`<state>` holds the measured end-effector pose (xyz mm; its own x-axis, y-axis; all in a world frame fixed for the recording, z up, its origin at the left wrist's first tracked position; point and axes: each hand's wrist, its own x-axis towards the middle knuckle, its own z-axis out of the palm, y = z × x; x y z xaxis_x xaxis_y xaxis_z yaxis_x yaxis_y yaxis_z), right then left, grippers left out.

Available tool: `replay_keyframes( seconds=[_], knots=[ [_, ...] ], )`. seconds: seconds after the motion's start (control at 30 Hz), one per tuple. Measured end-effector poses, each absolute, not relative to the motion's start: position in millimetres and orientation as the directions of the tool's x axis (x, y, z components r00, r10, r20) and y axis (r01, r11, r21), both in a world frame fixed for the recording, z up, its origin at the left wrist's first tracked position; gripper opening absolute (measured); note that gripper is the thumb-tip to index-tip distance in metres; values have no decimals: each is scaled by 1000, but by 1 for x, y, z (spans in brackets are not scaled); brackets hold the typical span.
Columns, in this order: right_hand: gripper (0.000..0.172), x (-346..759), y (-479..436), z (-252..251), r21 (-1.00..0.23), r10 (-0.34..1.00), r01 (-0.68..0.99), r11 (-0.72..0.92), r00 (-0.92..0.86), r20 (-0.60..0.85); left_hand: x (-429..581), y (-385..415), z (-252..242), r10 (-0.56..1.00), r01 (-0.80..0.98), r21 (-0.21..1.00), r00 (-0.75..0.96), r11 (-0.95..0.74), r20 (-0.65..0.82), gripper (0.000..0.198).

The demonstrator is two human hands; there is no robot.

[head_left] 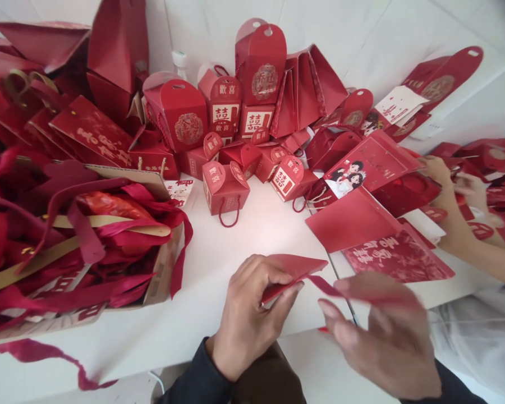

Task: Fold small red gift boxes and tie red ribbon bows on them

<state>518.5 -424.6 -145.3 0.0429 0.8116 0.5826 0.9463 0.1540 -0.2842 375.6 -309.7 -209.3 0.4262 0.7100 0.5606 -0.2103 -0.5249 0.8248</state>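
My left hand (250, 311) pinches a folded red card box (297, 264) between thumb and fingers above the white table. A dark red ribbon (326, 285) runs from the box's right edge to my right hand (379, 336). That hand is smeared by motion; its fingers are curled at the ribbon, and a blurred red streak crosses its back. Just beyond lie flat red paper bags, one with gold writing (399, 255). Small red gift boxes, one with a cord handle (226, 188), stand farther back.
At the left, a cardboard box (162, 272) overflows with red ribbons (122, 227). Larger red gift boxes (174, 115) and red bags (95, 132) line the wall. Another person's hand (440, 171) and arm reach in at the right among red packaging. A seam (343, 292) divides the tabletops.
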Motion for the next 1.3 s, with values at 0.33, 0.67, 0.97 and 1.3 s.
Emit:
replay_keyframes(
  seconds=[0.33,0.67,0.97,1.3],
  knots=[
    [28,535,-383,-115,-115,828,969,220,-123,546,372,-310,-210,674,-211,826,490,-523,552,14],
    [13,531,-388,-124,-577,947,816,-29,208,247,372,-312,-211,682,-233,835,489,-499,544,16],
    [8,527,-391,-122,-649,933,760,-24,251,258,374,-311,-209,701,-238,844,473,-481,533,14],
    [10,527,-395,-121,-562,943,826,-44,220,250,374,-311,-211,707,-227,843,463,-488,534,13]
  ],
)
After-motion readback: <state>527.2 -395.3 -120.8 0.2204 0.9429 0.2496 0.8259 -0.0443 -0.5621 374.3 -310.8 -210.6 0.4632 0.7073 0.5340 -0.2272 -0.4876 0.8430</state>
